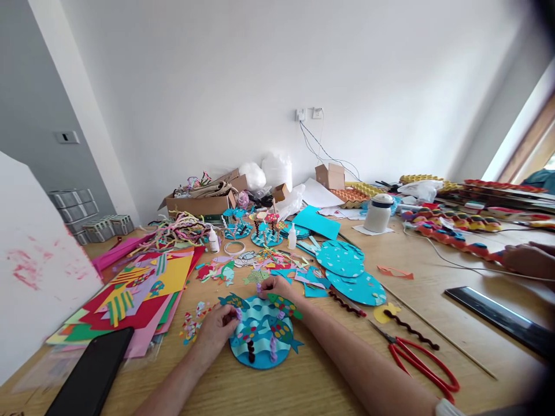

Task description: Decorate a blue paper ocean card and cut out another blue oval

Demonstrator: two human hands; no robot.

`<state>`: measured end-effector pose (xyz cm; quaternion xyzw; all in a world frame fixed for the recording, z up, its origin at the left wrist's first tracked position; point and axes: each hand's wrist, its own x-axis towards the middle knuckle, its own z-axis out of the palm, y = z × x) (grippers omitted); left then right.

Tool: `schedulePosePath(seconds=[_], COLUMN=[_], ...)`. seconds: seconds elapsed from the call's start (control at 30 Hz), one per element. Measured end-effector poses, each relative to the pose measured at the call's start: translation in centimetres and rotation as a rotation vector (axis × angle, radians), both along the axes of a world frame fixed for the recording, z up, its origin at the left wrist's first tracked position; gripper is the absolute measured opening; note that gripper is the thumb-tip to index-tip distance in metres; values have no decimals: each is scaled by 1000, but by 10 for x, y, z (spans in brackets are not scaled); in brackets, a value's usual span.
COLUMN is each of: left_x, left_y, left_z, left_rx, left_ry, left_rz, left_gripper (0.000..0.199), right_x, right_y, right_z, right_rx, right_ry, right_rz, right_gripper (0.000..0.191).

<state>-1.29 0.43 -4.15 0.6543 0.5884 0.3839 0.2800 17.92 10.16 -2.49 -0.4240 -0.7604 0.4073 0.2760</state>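
A round blue disc (260, 359) with pale wavy strips lies in front of me. Several colourful paper fish stand on it, among them a spotted one (281, 330), beside a dark brown twisted piece (251, 351) and a purple twisted piece (273, 349). My left hand (219, 325) is at the disc's left edge, its fingertips pinched on a small purple piece (238, 314). At the disc's far edge, my right hand (275, 286) has its fingers closed on another small purple piece (259, 290).
Red-handled scissors (422, 364) and a thin stick (437, 332) lie right. Left are coloured paper sheets (177, 277) and a black phone (93, 370). Blue discs (340, 258), glue bottles (292, 237) and paper scraps lie beyond. Another person's hand (526, 259) is at far right.
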Motion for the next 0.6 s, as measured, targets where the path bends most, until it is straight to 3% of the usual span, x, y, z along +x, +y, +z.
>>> schedulePosePath(seconds=[0.6], left_x=[5], left_y=[-4], left_z=[11], left_rx=[1], left_ry=[-14], left_rz=[7], left_gripper=[10], right_x=[-1], right_y=[-3], right_z=[7], right_rx=[-1], right_ry=[-19], right_rz=[-38], right_gripper=[7])
